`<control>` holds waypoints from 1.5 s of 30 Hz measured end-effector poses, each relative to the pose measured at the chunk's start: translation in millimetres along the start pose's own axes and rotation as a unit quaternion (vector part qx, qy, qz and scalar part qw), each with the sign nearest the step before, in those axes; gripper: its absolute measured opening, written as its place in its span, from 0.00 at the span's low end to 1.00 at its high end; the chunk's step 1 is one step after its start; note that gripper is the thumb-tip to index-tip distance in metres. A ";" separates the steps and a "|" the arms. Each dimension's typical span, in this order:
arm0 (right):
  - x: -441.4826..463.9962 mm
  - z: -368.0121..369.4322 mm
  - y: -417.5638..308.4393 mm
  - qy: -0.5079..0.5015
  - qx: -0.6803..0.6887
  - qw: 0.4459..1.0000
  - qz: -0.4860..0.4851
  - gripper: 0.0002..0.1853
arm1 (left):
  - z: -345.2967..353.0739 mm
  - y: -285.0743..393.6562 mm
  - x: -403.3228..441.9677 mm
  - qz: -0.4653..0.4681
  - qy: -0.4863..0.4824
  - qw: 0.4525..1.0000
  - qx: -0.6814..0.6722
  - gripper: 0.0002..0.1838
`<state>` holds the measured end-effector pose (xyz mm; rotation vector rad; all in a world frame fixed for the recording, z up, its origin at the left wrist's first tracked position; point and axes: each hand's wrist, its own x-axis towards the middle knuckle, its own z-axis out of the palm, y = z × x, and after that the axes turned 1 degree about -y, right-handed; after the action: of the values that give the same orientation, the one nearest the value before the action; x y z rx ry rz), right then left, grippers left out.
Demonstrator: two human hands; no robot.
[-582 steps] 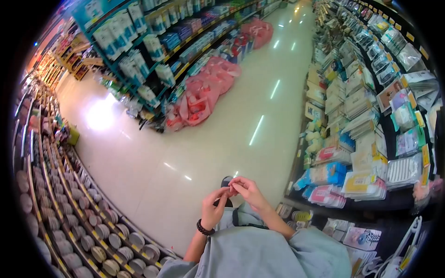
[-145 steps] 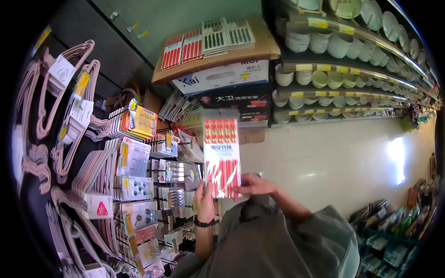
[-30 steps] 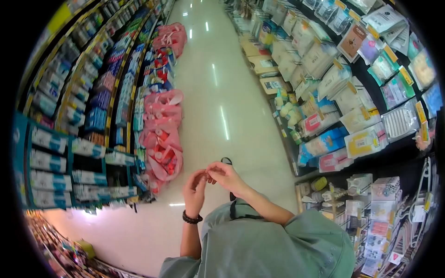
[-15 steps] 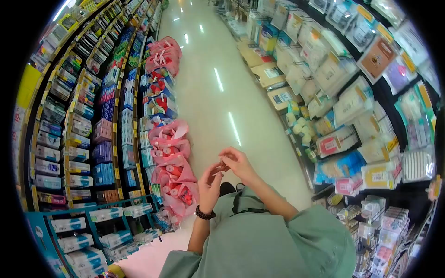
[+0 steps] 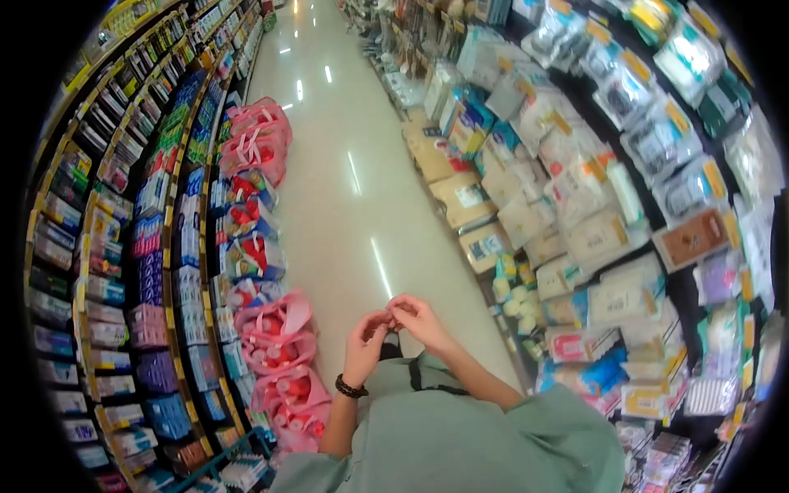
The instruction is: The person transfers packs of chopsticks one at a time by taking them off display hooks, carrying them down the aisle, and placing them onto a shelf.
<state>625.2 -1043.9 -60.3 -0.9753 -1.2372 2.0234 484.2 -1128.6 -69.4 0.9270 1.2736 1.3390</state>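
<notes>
Glossy cream flooring (image 5: 337,238) extends beyond left hand (image 5: 364,349) and right hand (image 5: 423,324), fingertips together, freed of the red-and-white packet, any smaller grasp indiscernible.

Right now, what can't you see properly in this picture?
In the head view:
- Whether anything small sits between the left hand and right hand: the curled fingers hide it.
- Print on the brown pack: too small and blurred.
- Far end of the aisle floor: cut off by the top edge.
</notes>
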 end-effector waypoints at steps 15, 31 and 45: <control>288.9 -38.6 -97.8 0.017 0.077 0.997 -0.011 0.06 | -52.9 47.1 308.6 0.045 0.020 0.998 0.049 0.14; 670.7 -76.9 -262.0 -0.003 0.181 0.983 0.039 0.05 | -121.7 139.0 685.6 0.050 0.113 0.990 0.061 0.12; 988.3 -58.9 -354.8 0.002 0.095 0.992 0.081 0.06 | -264.5 176.9 994.7 0.034 0.119 0.992 0.002 0.09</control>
<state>140.9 -110.5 -41.4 -1.0132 -0.9676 2.2160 20.2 -193.3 -45.5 0.8371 1.4365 1.5361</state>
